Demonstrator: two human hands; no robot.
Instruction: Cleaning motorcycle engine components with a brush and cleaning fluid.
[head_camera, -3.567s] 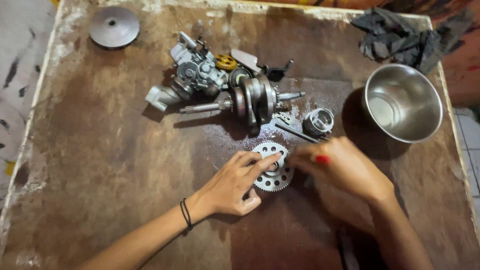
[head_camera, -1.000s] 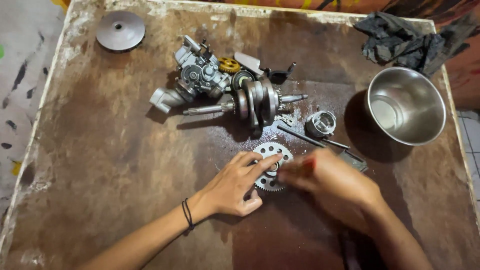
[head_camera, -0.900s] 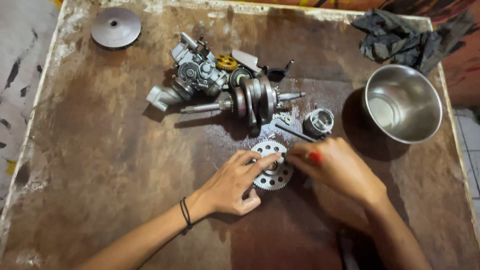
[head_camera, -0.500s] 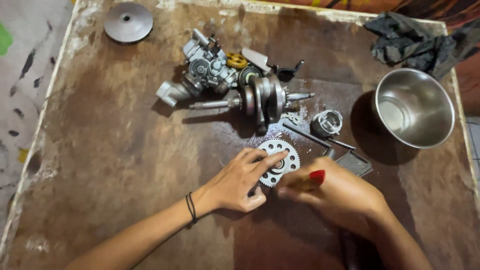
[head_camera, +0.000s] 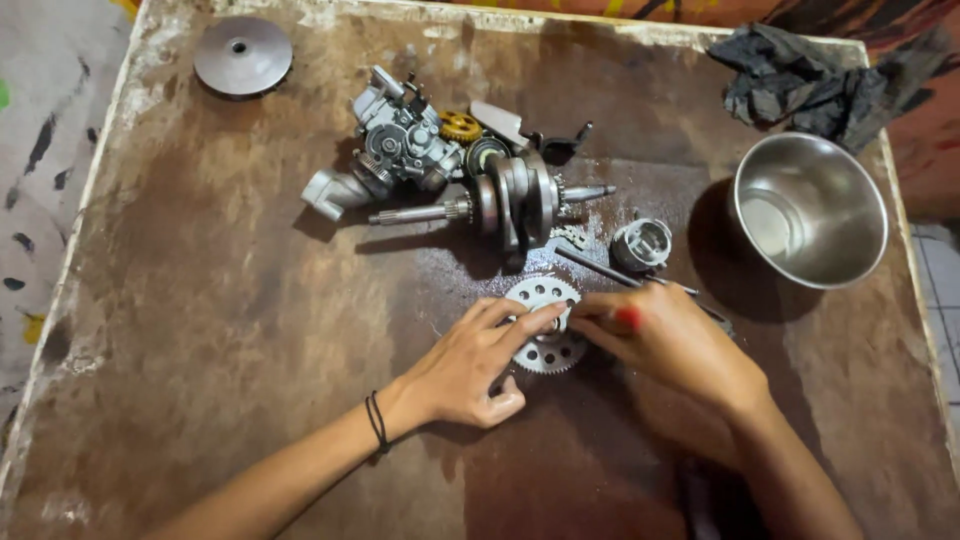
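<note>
Item: toothed sprocket disc (head_camera: 545, 335), pale metal with a ring of round holes, lying flat on the desk (head_camera: 200, 330) just below centre frame.

Left hand (head_camera: 470, 365): palm on the desk, fingers (head_camera: 525, 322) spread over the disc's left half, pinning it down; no closed grip, more a flat press.

Right hand (head_camera: 680, 345): fingers pinched narrow around a small red-tipped tool (head_camera: 627, 318), its working end at the disc's middle. What the tip meets is hidden under the fingers.

Around it: crankshaft assembly (head_camera: 515, 195) and carburettor body (head_camera: 395, 145) above centre; small brass gear (head_camera: 461, 127) beside them; short metal cylinder (head_camera: 640, 245) and a thin rod (head_camera: 600, 270) just upper right of the disc; steel bowl (head_camera: 810, 210) at right; dark rags (head_camera: 810, 85) upper right; 1 round pulley plate (head_camera: 242, 55) upper left.

Risks, as judged:
- The surface looks oily near the disc; a slip of the tool could jab the left fingertips, which sit touching the work point.
- Teeth on the rim could nick a sliding finger.
- The right wrist lies near the rod and cylinder; a sweep could roll them.

Room: wide bare desk at left and lower left. Right edge lies near the bowl, leaving little margin there. Upper centre is crowded.
</note>
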